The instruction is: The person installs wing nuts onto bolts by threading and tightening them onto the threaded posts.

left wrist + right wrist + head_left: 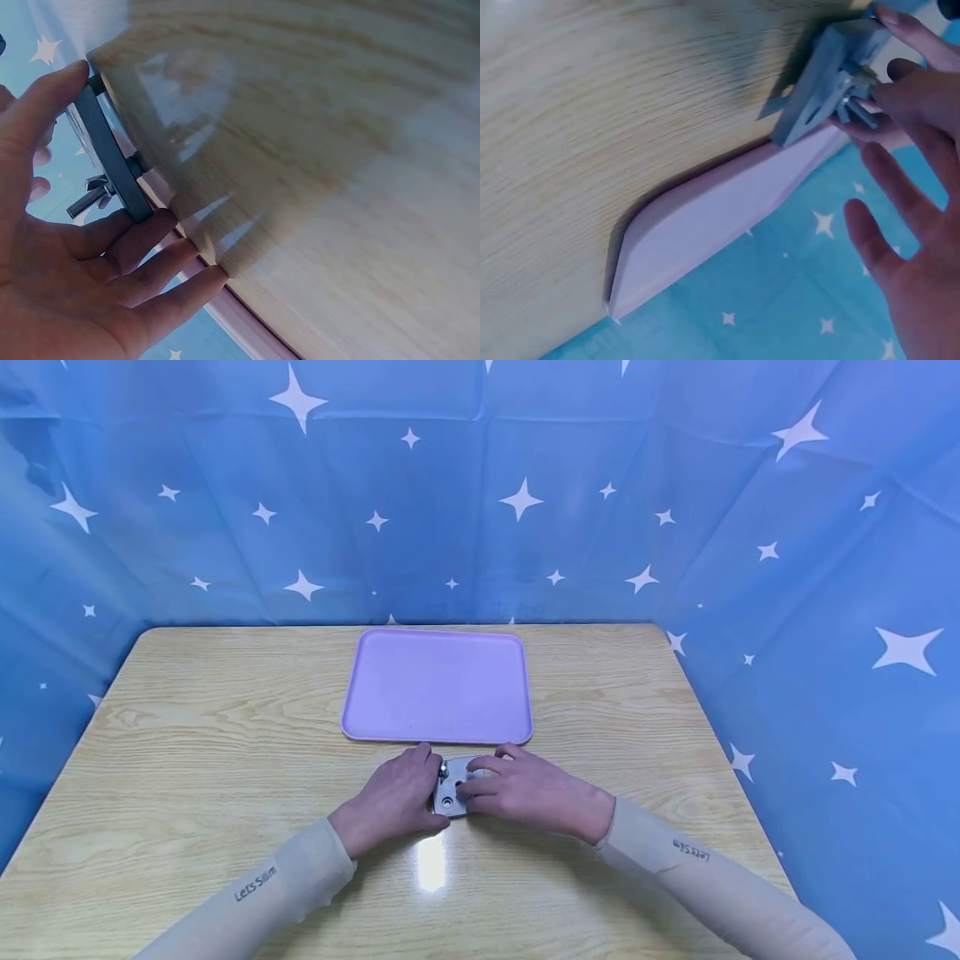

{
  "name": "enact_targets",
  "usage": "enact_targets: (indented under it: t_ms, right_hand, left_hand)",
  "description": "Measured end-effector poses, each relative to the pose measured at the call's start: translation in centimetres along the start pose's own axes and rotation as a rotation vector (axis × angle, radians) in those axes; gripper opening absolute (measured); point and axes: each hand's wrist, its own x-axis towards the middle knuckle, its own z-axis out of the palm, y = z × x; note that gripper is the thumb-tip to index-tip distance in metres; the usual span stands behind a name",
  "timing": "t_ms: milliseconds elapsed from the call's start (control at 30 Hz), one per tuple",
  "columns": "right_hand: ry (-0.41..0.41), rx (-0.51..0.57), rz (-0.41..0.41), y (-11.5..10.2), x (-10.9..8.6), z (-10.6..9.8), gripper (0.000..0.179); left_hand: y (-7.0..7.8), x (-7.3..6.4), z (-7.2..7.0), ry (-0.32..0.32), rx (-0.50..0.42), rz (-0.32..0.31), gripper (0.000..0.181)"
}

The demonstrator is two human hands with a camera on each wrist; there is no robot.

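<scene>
A grey metal plate (448, 797) with holes lies on the table, appearing slightly raised in the left wrist view. My left hand (401, 789) grips its left side, thumb at the near corner and fingers at the far one. A threaded bolt with a wing nut (97, 186) stands up near those fingers. My right hand (528, 789) is over the plate's right part with bent fingers. In the right wrist view, its fingertips are at a wing nut (855, 86) on the plate and seem to pinch it; the exact contact is partly hidden.
A shallow purple tray (438, 735) lies just beyond the plate and hands. The wood-grain table (225, 710) extends to both sides. A blue curtain with white stars (465, 510) hangs behind the table and along its sides.
</scene>
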Motion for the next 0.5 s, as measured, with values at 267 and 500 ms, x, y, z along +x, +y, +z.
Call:
enact_targets:
  t_ms: [267,500]
  right_hand:
    - [0.03,-0.094,-0.028,0.1,0.2,0.5,0.024]
    - [0.079,-0.107,0.016,-0.1,0.5,1.3,0.009]
  left_hand:
    - [0.0,0.0,0.0,-0.003,-0.008,-0.002,0.06]
    - [0.0,0.0,-0.1,-0.004,-0.01,-0.01,0.062]
